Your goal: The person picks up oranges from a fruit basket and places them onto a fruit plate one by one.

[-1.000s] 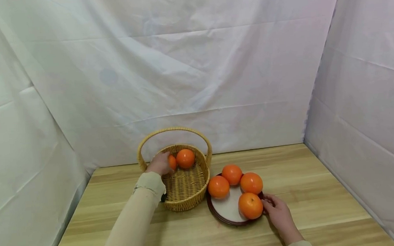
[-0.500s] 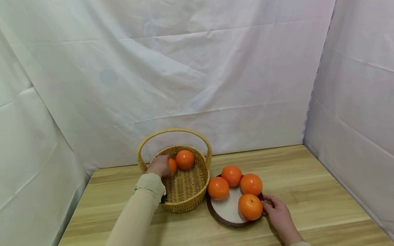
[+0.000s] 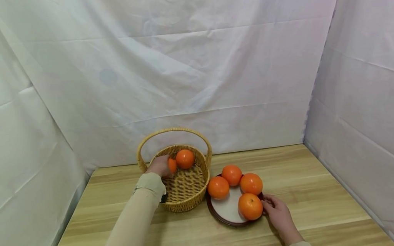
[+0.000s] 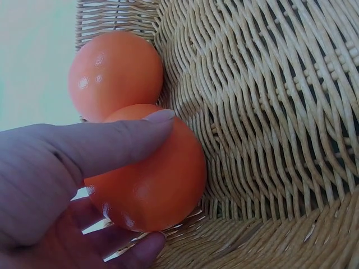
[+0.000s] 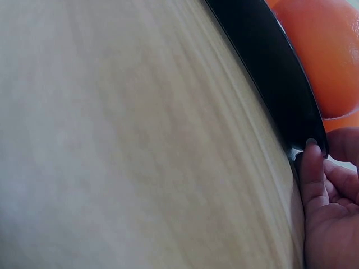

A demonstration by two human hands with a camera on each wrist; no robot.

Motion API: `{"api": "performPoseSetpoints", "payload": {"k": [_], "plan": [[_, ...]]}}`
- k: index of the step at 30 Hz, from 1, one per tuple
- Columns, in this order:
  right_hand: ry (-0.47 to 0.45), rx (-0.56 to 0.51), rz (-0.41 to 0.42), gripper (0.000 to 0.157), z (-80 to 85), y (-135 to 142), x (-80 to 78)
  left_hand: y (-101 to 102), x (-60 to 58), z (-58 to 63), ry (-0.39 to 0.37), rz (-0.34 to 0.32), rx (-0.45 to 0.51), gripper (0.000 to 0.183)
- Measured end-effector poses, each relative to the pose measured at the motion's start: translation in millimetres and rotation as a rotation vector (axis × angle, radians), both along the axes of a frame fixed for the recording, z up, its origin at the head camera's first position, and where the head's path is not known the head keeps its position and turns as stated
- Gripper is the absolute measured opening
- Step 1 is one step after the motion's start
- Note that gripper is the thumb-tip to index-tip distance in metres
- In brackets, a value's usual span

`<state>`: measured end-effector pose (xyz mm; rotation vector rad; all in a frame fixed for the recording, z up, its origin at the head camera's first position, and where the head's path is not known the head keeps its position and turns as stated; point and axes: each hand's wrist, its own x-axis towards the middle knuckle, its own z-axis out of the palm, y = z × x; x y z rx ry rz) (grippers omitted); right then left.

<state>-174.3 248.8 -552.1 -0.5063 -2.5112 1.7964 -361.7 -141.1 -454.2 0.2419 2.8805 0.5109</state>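
Inside a wicker basket (image 3: 186,205) with a tall arched handle, my left hand (image 3: 159,165) grips an orange (image 4: 157,179). In the left wrist view its thumb lies across the fruit and the fingers curl round the other side. A second orange (image 3: 185,159) touches that one, deeper in the basket. To the right stands a white plate (image 3: 226,209) with a dark rim, bearing several oranges. My right hand (image 3: 279,217) pinches the plate's rim between thumb and fingers, beside the nearest orange (image 3: 250,207) on it.
A wooden table (image 3: 192,241) carries both the basket and the plate, which stand close together. White cloth (image 3: 193,73) hangs behind the table and along both sides.
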Motion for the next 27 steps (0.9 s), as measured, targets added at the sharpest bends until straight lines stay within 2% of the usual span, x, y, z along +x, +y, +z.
{"api": "performPoseSetpoints", "payload": {"k": [3,11,19,23,27], "plan": [[0.001,-0.004,0.0,0.04,-0.8,-0.2,0.3,-0.4,1.3,1.0,0.004,-0.006,0.0,0.086],[0.013,-0.016,0.004,0.04,-2.3,-0.9,0.1,-1.3,6.0,4.9,-0.026,0.036,0.05,0.089],[0.019,-0.014,0.003,0.041,0.4,0.8,0.2,5.5,13.1,17.2,0.012,0.015,0.058,0.084],[0.019,-0.014,0.005,0.039,-0.4,1.0,0.1,7.0,15.0,19.8,0.012,0.019,0.058,0.082],[0.016,-0.018,0.005,0.038,-0.9,0.2,0.4,8.3,18.8,21.5,0.046,0.007,0.054,0.077]]}}
